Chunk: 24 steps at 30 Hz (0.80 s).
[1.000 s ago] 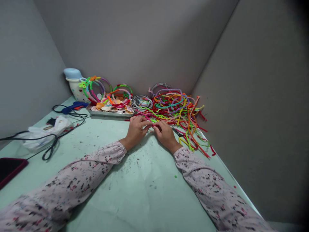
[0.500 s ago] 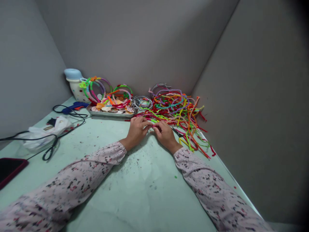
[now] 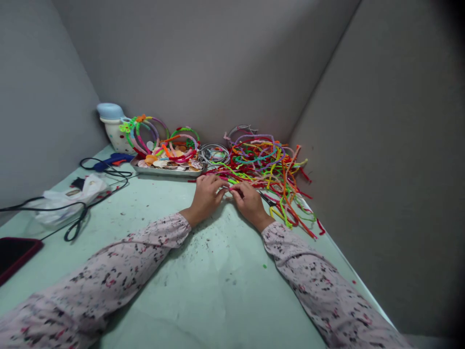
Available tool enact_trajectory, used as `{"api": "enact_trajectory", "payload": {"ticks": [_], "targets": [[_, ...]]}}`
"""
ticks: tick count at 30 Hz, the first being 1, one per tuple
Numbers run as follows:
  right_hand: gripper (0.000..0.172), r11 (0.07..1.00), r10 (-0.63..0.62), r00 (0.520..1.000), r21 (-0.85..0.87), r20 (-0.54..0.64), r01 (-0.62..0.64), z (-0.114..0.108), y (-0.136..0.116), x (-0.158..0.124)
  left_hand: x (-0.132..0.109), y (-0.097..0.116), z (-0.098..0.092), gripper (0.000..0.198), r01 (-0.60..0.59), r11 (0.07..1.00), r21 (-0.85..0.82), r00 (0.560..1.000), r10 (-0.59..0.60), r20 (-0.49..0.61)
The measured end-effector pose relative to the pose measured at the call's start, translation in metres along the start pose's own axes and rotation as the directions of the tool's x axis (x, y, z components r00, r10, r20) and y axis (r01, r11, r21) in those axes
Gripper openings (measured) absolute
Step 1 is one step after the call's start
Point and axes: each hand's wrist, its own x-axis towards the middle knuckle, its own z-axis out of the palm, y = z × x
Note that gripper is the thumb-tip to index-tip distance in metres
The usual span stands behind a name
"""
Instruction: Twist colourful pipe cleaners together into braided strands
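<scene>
My left hand (image 3: 208, 195) and my right hand (image 3: 248, 200) meet at the middle of the table, fingertips almost touching. Both are closed in a pinch on a short pink pipe cleaner (image 3: 230, 189), most of which the fingers hide. Just behind and to the right lies a tangled heap of coloured pipe cleaners (image 3: 259, 157). Beside my right hand, scissors (image 3: 268, 198) lie partly under the pipe cleaners. Behind my left hand stands a metal tray (image 3: 165, 171) holding flat round pieces and several fuzzy wrapped hoops (image 3: 150, 138).
A cup with a blue lid (image 3: 111, 111) stands at the back left, near a blue tool (image 3: 112, 161). A black cable (image 3: 85, 208), a white plastic bag (image 3: 69, 201) and a phone (image 3: 16, 254) lie along the left. Coiled grey wire (image 3: 214, 152) sits behind the hands. Grey walls enclose the table.
My fingertips have shifted very slightly around the pink pipe cleaner. Everything else looks the same.
</scene>
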Motion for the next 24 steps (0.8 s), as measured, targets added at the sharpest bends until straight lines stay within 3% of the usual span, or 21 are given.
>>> {"api": "enact_trajectory", "payload": {"ticks": [24], "targets": [[0.010,0.999,-0.040,0.999,0.005,-0.002,0.040,-0.0020,-0.0030,0.0015,0.0015,0.0048,-0.0032,0.012,-0.044,0.997,0.066,0.998,0.040,0.058]]}}
